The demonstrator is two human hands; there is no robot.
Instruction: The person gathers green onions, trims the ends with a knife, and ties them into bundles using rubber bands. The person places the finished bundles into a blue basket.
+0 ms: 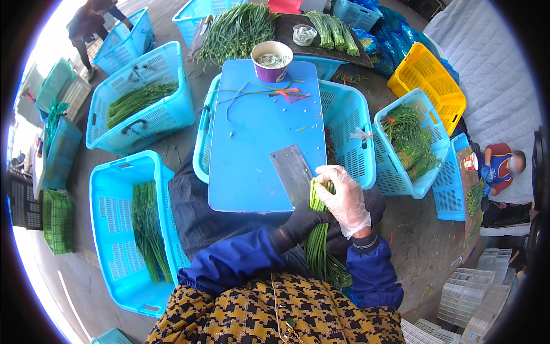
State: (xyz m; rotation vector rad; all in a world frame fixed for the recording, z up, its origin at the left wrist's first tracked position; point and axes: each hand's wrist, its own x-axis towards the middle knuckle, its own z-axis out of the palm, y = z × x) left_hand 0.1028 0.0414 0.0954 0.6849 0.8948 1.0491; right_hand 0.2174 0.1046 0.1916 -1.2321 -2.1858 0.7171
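Note:
My left hand (303,223), in a dark glove, is wrapped around a bundle of green flowering chive stems (317,241). The stems hang down past my lap, their cut ends pointing up. At those ends my right hand (341,193), in a clear plastic glove, grips the bundle with thumb and fingers. Right beside both hands a cleaver (292,172) lies flat on the blue board (262,124), its lower end hidden by the hands. Loose stems and red ties (292,92) lie farther up the board. A purple paper tub (271,62) of pale bands stands at its far end.
Blue crates with greens stand to the left (139,99), (129,232) and right (408,146). Under the board is another blue crate (348,129). A yellow crate (427,86) is at the upper right. More chives (240,30) lie on a far table. A co-worker (500,170) sits at right.

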